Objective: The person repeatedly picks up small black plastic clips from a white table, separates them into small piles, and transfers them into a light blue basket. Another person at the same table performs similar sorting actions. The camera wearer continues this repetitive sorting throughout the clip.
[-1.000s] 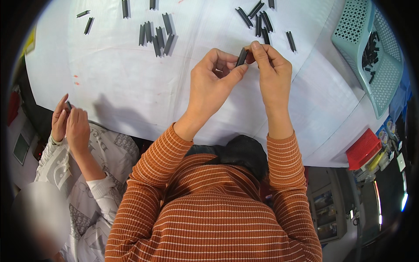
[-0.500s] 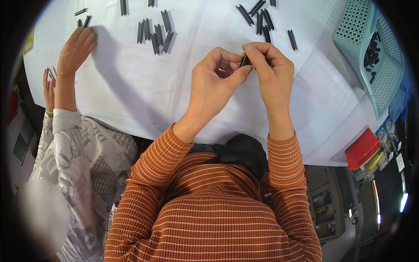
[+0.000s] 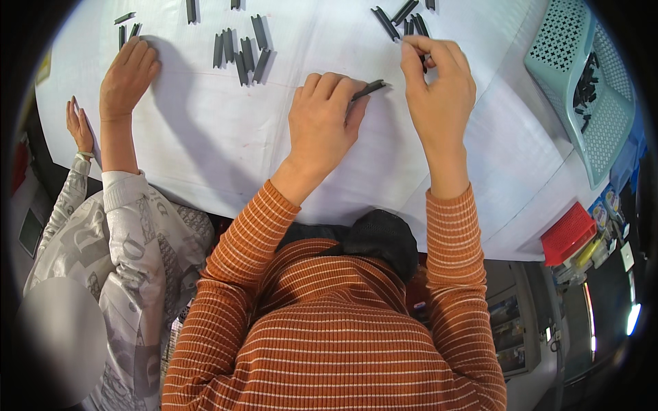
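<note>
As I follow the head view from afar, the left hand (image 3: pixel 322 113) pinches a dark grooved strip (image 3: pixel 370 89) at the white-covered bench (image 3: pixel 507 171). And there's the right hand (image 3: pixel 443 85), bent over the dark pieces (image 3: pixel 386 25) farther up, thumb near forefinger; whether they grip one, I can't tell. A blue-green basket (image 3: pixel 610 133) sits off right.

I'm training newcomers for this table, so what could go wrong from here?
The black strip juts out from the left hand, so it might slip or turn. The right hand is close to the loose strips, partly hiding some, and could knock them about.
</note>
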Demonstrator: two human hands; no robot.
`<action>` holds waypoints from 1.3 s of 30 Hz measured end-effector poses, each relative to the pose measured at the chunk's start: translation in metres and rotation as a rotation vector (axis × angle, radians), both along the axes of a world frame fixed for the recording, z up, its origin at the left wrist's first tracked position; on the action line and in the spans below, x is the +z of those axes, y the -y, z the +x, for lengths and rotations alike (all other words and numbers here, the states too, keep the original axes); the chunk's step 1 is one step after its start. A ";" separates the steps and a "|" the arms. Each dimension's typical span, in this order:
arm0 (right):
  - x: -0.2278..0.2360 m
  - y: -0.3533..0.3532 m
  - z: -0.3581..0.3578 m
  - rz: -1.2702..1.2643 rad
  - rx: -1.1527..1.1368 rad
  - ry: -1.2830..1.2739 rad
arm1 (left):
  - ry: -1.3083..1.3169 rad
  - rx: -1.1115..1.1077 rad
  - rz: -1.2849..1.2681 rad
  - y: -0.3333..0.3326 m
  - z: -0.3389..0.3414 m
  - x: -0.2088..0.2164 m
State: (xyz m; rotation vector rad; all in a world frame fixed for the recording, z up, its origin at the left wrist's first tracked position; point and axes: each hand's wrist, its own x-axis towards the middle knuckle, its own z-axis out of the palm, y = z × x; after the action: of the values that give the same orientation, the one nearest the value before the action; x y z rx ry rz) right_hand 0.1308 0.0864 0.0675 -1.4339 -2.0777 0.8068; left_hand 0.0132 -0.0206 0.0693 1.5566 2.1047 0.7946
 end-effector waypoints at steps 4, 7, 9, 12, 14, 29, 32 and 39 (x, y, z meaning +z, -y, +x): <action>-0.015 -0.011 -0.013 0.276 0.055 0.194 | -0.087 -0.029 0.018 0.001 0.002 -0.002; -0.018 -0.011 -0.014 0.264 0.085 0.244 | -0.016 -0.007 -0.015 -0.001 0.001 0.004; -0.013 -0.006 -0.014 0.222 0.079 0.177 | 0.154 0.072 -0.026 -0.005 -0.003 0.010; 0.014 0.004 -0.012 -0.264 -0.034 -0.132 | 0.595 0.292 -0.121 -0.011 -0.014 0.020; 0.029 0.012 -0.012 -0.603 -0.132 -0.374 | 0.858 0.337 -0.163 -0.020 -0.024 0.033; 0.059 0.038 0.006 -0.848 -0.136 -0.366 | 1.400 0.451 -0.200 -0.011 -0.022 0.048; 0.061 0.047 0.002 -0.537 -0.088 -0.317 | 1.300 0.494 -0.200 -0.006 -0.013 0.047; 0.026 0.084 0.031 -0.297 -0.063 -0.018 | 0.733 0.380 -0.317 0.030 0.002 0.035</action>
State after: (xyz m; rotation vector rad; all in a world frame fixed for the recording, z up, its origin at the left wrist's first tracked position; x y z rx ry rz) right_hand 0.1615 0.0028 0.0939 -1.6288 -1.9494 1.1354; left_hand 0.0152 -0.0506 0.1042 0.5685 1.8420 0.9165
